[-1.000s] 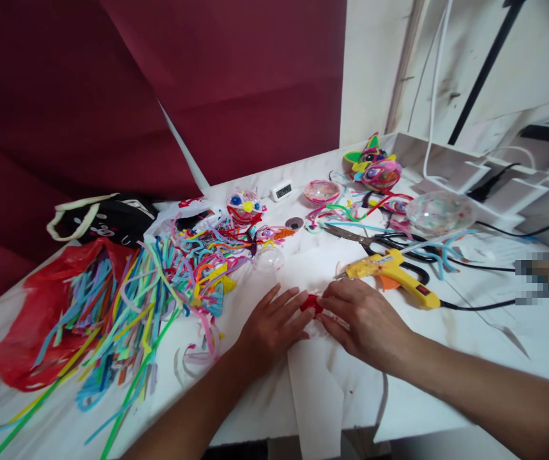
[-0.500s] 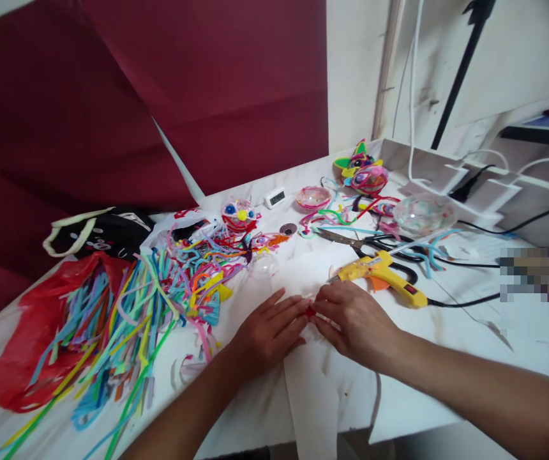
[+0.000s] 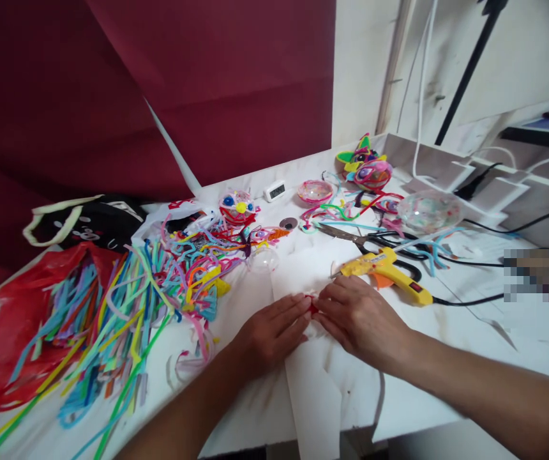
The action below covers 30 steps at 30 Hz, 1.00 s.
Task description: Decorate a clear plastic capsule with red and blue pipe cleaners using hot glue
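Against the frame of half a second ago, the whole scene is shifted slightly to the right and the red plastic bag (image 3: pixel 20 319) is cut off more at the left edge. The two hands are found in the same pose, joined at the fingertips. The small red piece (image 3: pixel 313 308), seen more plainly a second ago, is now nearly covered.

The right hand (image 3: pixel 360 319) is loosely curled, and the small red piece is pinched at its fingertips. The left hand (image 3: pixel 274 329) is laid almost flat, fingers stretched out, their tips touching the same piece from 9 o'clock. The piece is held low over a white paper sheet (image 3: pixel 317 383), just below the middle of the view.

A white table (image 3: pixel 451 364) is spread across the lower half, backed by a dark red wall (image 3: pixel 159 83) at 11 o'clock and a pale wall at 1 o'clock. From the hands, the red plastic bag is seen at 9 o'clock, with a heap of coloured pipe cleaners (image 3: pixel 135 300) spilling from it. A black tote bag (image 3: pixel 87 220) is placed at 10 o'clock. A clear dome (image 3: pixel 428 211) is set at 2 o'clock, well apart. A yellow glue gun (image 3: pixel 384 271) is laid just beside the right hand at 1 o'clock, with scissors (image 3: pixel 365 237) beyond it. A small digital clock (image 3: pixel 275 190) is stood at 12 o'clock.
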{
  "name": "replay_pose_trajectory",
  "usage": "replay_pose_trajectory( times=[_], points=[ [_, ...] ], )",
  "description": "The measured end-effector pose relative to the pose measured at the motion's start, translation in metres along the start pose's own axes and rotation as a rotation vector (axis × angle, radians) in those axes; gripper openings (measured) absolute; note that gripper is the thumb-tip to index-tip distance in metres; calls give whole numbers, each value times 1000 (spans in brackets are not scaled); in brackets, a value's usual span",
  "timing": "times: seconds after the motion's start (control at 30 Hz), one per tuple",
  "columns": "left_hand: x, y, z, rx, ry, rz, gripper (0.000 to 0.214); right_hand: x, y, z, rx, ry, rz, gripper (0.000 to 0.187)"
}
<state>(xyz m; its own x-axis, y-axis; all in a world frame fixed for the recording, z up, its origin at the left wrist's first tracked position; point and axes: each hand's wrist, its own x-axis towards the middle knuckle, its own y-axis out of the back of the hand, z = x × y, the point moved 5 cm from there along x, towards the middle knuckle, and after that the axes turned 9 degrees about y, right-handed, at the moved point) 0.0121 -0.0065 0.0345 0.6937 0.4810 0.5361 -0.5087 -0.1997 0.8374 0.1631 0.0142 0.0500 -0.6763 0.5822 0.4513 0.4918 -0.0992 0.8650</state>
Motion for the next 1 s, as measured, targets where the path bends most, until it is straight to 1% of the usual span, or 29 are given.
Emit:
replay_pose_trajectory(
  times=[0.1,0.23,0.33,0.4,0.53,0.67,0.73,0.87,0.93,1.0],
  points=[
    [0,0,0,-5,2,-16,38,0,5,4,72,-4,11,29],
    [1,0,0,-22,-4,-25,38,-1,9,7,102,-14,34,27],
    [1,1,0,-17,-15,-16,34,-1,7,4,100,-10,7,24],
    [0,1,0,-4,-30,-17,32,-1,4,3,81,-8,-8,26],
    [-1,1,0,1,-40,-33,34,-1,-1,1,57,-19,-17,29],
    [0,1,1,-43,-12,24,36,-1,-2,1,82,-42,-2,25],
    [2,1,3,-58,11,62,34,-2,-2,1,100,-67,9,22],
    [9,4,2,-90,132,98,26,-1,-2,2,141,-122,15,16],
    [15,8,2,-107,188,80,20,-1,-3,2,153,-143,16,15],
    [22,11,2,-132,232,25,15,0,-2,3,158,-153,16,14]
  ],
)
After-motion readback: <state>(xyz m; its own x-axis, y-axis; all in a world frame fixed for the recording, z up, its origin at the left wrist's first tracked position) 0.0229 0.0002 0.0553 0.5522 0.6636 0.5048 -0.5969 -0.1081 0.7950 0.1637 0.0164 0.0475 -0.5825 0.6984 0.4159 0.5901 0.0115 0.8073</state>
